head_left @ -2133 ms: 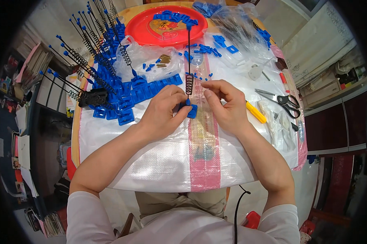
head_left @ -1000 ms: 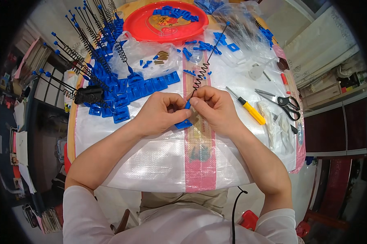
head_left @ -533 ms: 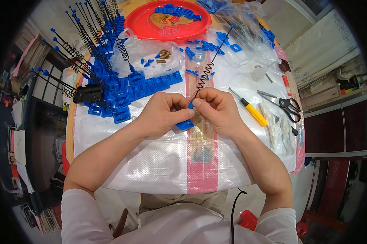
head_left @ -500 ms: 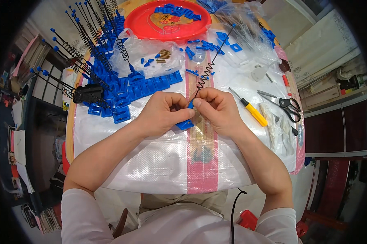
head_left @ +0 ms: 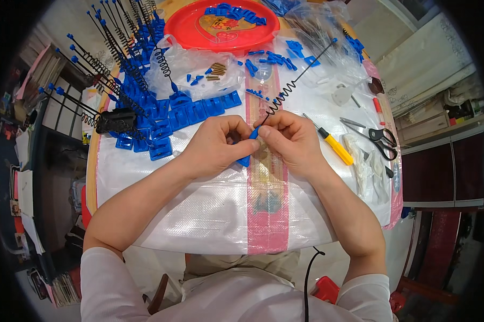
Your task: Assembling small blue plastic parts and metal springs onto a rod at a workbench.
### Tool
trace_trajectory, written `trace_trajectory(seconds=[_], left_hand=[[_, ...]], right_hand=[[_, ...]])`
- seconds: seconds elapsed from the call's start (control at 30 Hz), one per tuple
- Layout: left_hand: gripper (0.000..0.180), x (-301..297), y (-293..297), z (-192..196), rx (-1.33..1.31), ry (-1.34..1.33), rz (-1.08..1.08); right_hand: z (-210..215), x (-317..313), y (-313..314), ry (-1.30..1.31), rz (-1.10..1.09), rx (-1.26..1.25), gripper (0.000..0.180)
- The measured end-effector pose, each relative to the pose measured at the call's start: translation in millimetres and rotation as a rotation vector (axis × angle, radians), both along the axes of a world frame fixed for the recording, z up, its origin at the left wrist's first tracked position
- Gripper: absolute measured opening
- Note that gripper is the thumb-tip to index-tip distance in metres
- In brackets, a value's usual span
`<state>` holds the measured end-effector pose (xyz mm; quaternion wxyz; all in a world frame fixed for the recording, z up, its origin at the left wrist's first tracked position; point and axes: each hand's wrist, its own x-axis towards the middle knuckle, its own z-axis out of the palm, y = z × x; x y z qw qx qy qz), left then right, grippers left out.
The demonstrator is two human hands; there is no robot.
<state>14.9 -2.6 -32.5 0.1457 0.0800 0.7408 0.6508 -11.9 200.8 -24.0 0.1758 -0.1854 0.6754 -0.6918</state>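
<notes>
My left hand (head_left: pixel 220 146) is closed on a blue plastic base, whose narrow neck (head_left: pixel 254 133) shows at the thumb tip and whose flat corner (head_left: pixel 244 160) sticks out below. My right hand (head_left: pixel 291 141) pinches the lower end of a black coiled spring wire (head_left: pixel 283 97) where it meets the neck. From there the wire slants up to the right, ending in a small blue tip (head_left: pixel 334 40). Fingers hide how far the wire sits in the neck. Beyond my left hand stand rows of similar blue bases (head_left: pixel 196 113), several carrying upright spring wires.
A yellow-handled screwdriver (head_left: pixel 338 149) and black-handled scissors (head_left: pixel 382 142) lie right of my right hand. Beyond are small blue pieces (head_left: pixel 274 59), brass-coloured pins (head_left: pixel 216 70) on clear plastic, and a red tray (head_left: pixel 183 33). A black object (head_left: pixel 116 122) rests among the bases.
The spring wire has tilted further right, its blue tip swinging right and slightly down. The blue base has turned a little in my left hand, and my right hand has shifted slightly.
</notes>
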Motion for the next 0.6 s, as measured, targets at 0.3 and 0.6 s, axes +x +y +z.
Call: trace_trajectory(seconds=[0.3, 0.6], left_hand=[[0.019, -0.6, -2.2, -3.0, 0.146, -0.058, -0.078], [0.019, -3.5, -5.5, -5.1, 0.188, -0.042, -0.067]], right_hand=[[-1.5, -0.6, 0.9, -0.038, -0.031, -0.067, 0.012], [1.8, -1.0, 0.0, -0.042, -0.032, -0.080, 0.014]])
